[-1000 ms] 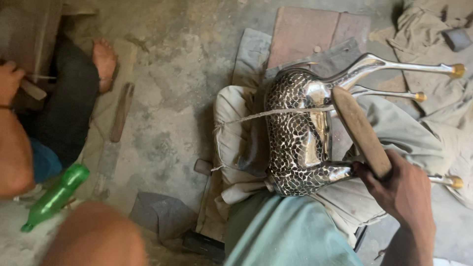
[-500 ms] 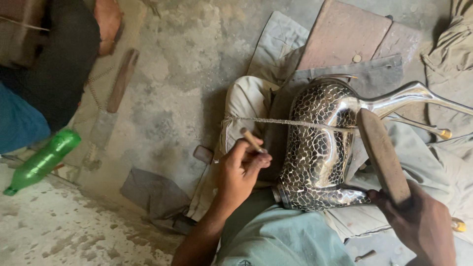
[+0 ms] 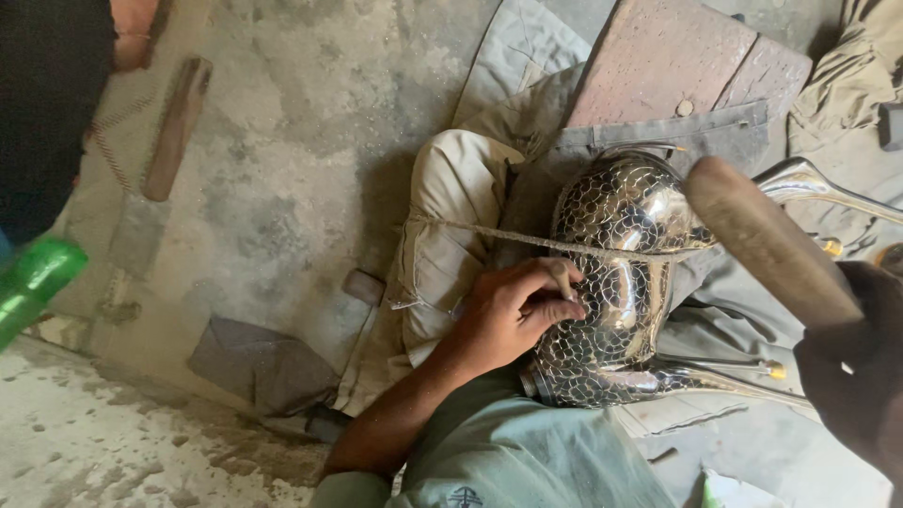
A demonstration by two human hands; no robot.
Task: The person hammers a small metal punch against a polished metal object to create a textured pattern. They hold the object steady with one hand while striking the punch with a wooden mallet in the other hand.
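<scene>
Head view, left hand grip pinched on metal figure; right hand grip clamping wooden mallet

Rough grey concrete floor, dusty and stained, lit by daylight. Taking the reddish-brown stone slab at top as landmark: well left of it lies a wooden stick; far down-left, a green plastic bottle; below-left, a dark cloth scrap; right, crumpled khaki cloth.
</scene>
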